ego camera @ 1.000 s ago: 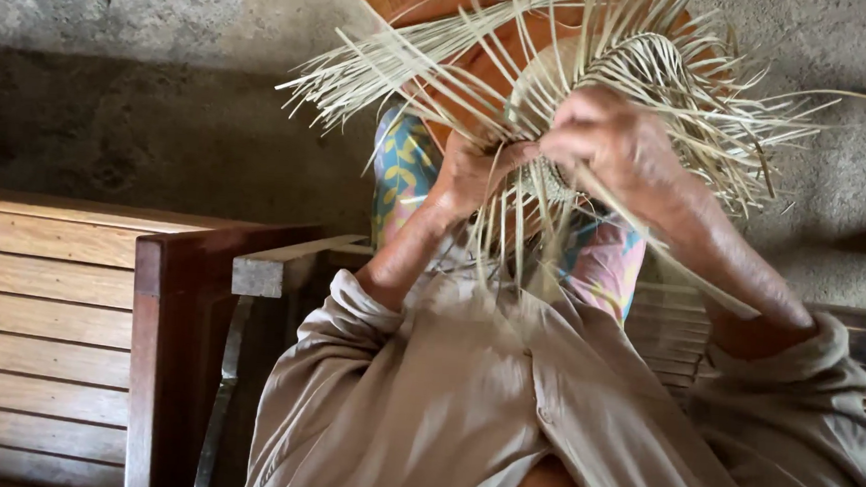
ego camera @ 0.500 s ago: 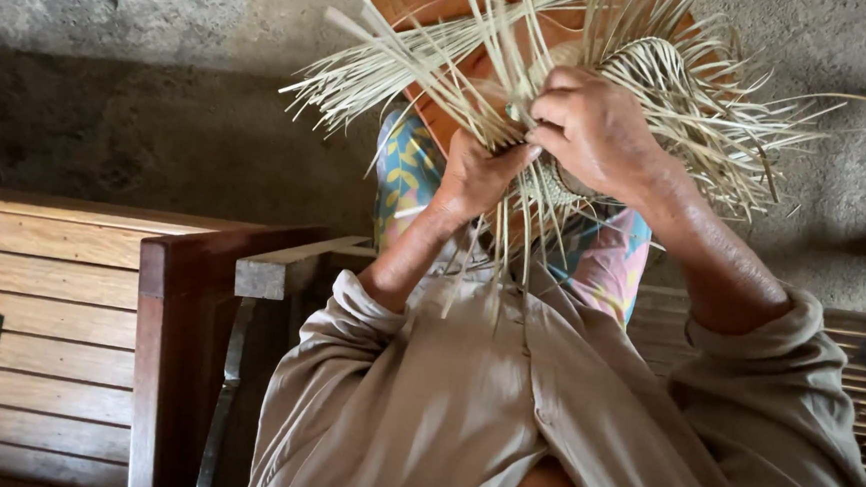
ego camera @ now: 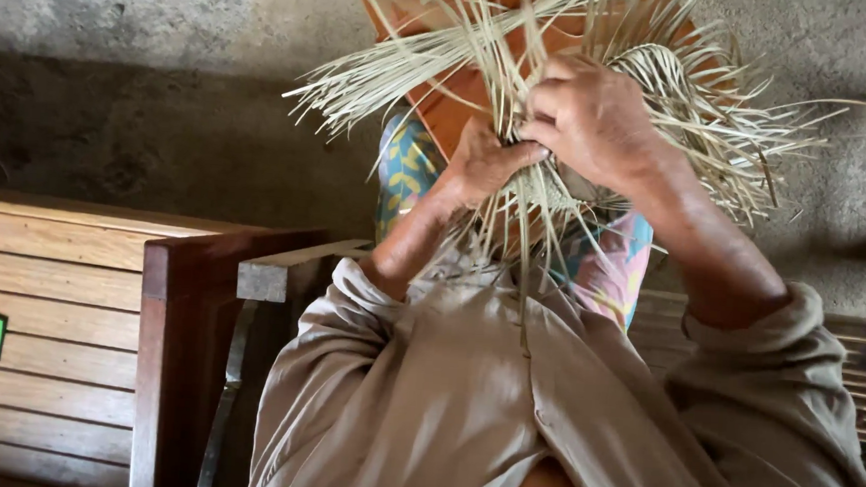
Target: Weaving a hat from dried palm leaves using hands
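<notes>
Upper centre: left hand (ego camera: pixel 480 161) and right hand (ego camera: pixel 593 118) pinch pale straw strands (ego camera: pixel 433 73) | woven patch (ego camera: pixel 546 192) small | most strands loose, unwoven.

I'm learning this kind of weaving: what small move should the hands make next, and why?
Probably draw the pinched strand across and tuck it under its neighbour. The right hand grips pale straw strips at the woven centre, the left hand braces from below, and many loose ends fan out unwoven.
</notes>
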